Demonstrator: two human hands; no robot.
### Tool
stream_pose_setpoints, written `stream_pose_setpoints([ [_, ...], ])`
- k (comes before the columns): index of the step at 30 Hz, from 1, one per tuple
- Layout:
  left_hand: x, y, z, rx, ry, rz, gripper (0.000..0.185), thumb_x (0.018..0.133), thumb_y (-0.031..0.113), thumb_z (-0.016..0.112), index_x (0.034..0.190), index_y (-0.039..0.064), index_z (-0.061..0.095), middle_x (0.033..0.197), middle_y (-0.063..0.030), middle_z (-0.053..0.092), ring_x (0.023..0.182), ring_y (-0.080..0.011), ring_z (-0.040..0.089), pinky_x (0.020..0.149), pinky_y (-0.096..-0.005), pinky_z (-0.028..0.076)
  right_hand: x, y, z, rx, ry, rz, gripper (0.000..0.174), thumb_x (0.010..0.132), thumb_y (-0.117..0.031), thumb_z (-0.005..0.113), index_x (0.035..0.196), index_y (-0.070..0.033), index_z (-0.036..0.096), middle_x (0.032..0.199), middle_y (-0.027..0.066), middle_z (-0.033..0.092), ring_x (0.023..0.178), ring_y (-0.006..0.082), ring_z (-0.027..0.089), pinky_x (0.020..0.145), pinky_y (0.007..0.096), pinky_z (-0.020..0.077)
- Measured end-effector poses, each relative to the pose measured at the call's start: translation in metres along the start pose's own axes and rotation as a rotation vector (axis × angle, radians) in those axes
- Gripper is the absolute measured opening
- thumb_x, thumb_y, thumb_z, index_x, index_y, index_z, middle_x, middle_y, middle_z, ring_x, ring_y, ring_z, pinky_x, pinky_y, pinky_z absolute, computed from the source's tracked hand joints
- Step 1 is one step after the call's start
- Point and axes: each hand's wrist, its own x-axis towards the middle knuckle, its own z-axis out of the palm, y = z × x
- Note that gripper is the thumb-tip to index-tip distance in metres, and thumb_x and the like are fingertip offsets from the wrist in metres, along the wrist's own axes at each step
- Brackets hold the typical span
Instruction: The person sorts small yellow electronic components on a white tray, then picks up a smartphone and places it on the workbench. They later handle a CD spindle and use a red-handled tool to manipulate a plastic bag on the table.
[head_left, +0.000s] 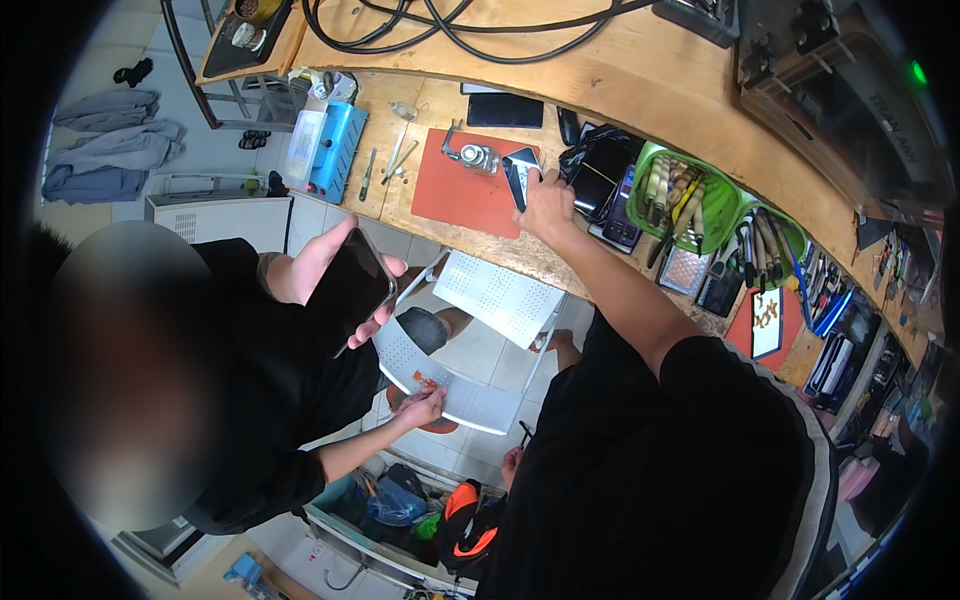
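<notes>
My right hand (549, 204) has its fingers and thumb on a smartphone (517, 174) with a white written note on it, at the right side of a red work mat (457, 202). Left of the phone, on the mat, stands a small metal and clear device (480, 157) with a bracket. My left hand (512, 463), low beside my black shirt, is mostly hidden; a thin black object (526, 433) sticks up from it. On the left, a person in black holds a dark-screened smartphone (351, 279) in one hand; their other hand is at a white perforated metal chair (480, 401).
Green baskets (712, 225) of handled tools stand right of the mat, near a black plastic bag (592, 146) and phones. A blue device (341, 154) and slim tools (367, 174) lie left. Black cables (457, 28) cross the raised shelf. An orange and black bag (465, 525) is below.
</notes>
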Motion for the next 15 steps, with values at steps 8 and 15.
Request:
stream_pose_setpoints([
  [8,-0.012,-0.006,-0.007,-0.039,-0.026,-0.003,0.02,0.101,0.016,0.06,0.115,0.001,0.063,0.089,-0.0003,0.063,0.081,-0.0079,0.057,0.075,-0.023,0.049,0.102,0.027,-0.023,0.082,0.267,-0.205,0.028,0.086,-0.009,0.063,0.113,-0.002,0.064,0.115,0.0193,0.063,0.108,0.0366,0.063,0.1,0.0472,0.0456],
  [15,-0.034,-0.015,-0.006,-0.04,0.033,-0.041,0.021,0.102,0.016,0.059,0.115,0.001,0.062,0.089,-0.0002,0.063,0.081,-0.008,0.057,0.075,-0.0231,0.048,0.147,0.024,-0.021,-0.272,0.152,-0.357,0.047,0.082,-0.006,0.065,0.128,0.003,0.054,0.12,0.02,0.065,0.111,0.0304,0.066,0.088,0.0421,0.0554],
])
